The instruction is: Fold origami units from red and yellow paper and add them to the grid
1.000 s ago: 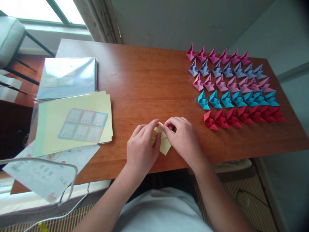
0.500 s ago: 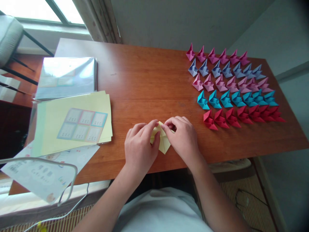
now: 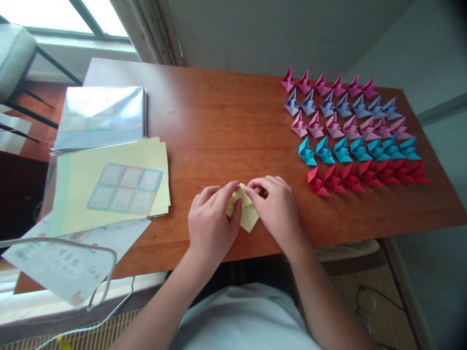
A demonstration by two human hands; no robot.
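A small piece of pale yellow origami paper (image 3: pixel 249 218), folded with visible creases, lies between my hands near the table's front edge. My left hand (image 3: pixel 213 216) grips its left side, thumb on the near face and fingers curled over the far edge. From the right, my right hand (image 3: pixel 276 204) pinches the upper part of the paper between thumb and fingers. One corner points toward me, and the sides are partly hidden by my fingers.
Folded paper figures stand in rows at the right: magenta (image 3: pixel 322 84), lavender (image 3: pixel 343 105), pink (image 3: pixel 334 125), turquoise (image 3: pixel 342 149) and red (image 3: pixel 333 180). Yellow sheets (image 3: pixel 76 189) and a plastic-wrapped pack (image 3: pixel 104 116) lie at the left of the wooden table (image 3: pixel 219 112). A bent pale rod (image 3: pixel 73 244) crosses the lower left.
Both hands keep their hold on the yellow paper, having shifted very slightly left since the first frame. The folded figures and sheets stay in place.
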